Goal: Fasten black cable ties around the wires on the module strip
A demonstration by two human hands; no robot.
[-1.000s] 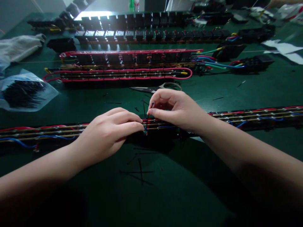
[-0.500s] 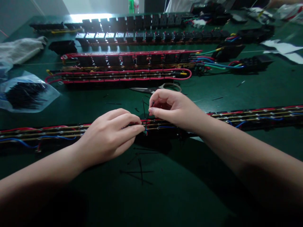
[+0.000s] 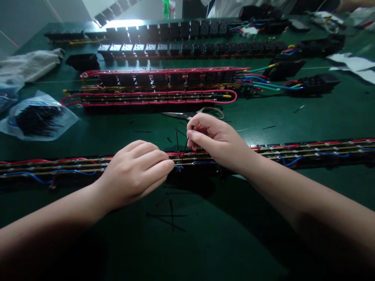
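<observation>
A long wired socket strip (image 3: 310, 150) with brass bars and red and blue wires lies across the table before me. My left hand (image 3: 136, 169) rests over its middle, fingers together and bent down onto the wires; the fingertips partly hide what they grip. Just to the right, my right hand (image 3: 209, 136) pinches a thin black cable tie (image 3: 186, 145) between thumb and forefinger, above the strip. Another cable tie (image 3: 177, 138) stands up from the strip between the hands. Several loose cable ties (image 3: 171, 215) lie on the near side, in shadow.
Scissors (image 3: 178, 115) lie behind my right hand. A clear bag of black cable ties (image 3: 39, 119) sits at left, near a grey cloth (image 3: 32, 65). Red-wired strips (image 3: 158, 93) and rows of black sockets (image 3: 175, 48) fill the back. White paper scraps (image 3: 353, 62) lie at right.
My left hand has drawn slightly left, showing more of the strip by its fingertips. The right hand stays pinched on the cable tie. A tilted row of sockets now shows at the far back left.
</observation>
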